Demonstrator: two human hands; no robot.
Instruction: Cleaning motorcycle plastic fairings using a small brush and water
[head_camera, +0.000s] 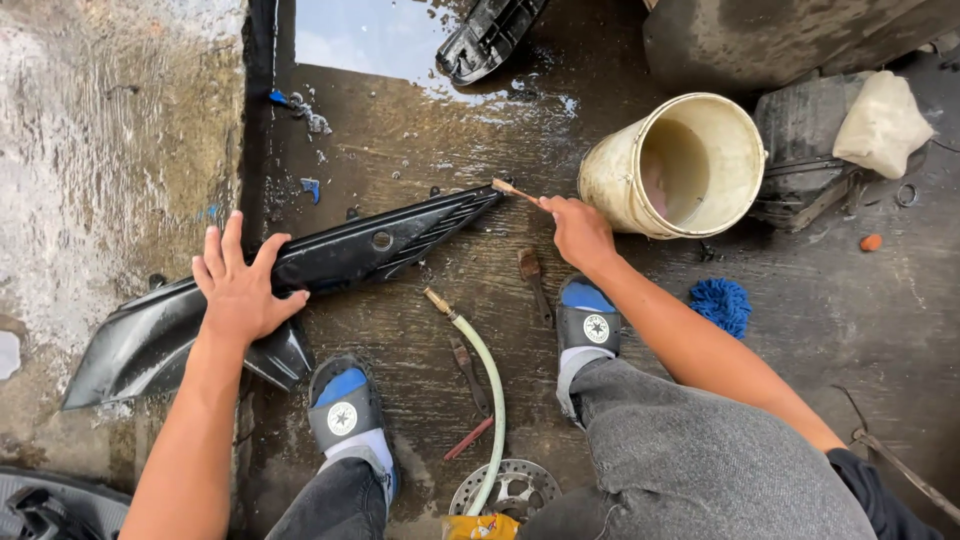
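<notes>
Black fairing panel (330, 262), long axis rising rightward, left hand (240, 285) pressed flat on it, right hand (578, 230) gripping brush (513, 190)

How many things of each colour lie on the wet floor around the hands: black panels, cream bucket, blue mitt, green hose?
Black plastic panels: 2, the long panel under the left hand and a second panel by the puddle
Cream bucket: 1
Blue wash mitt: 1
Green hose: 1
Total: 5
</notes>
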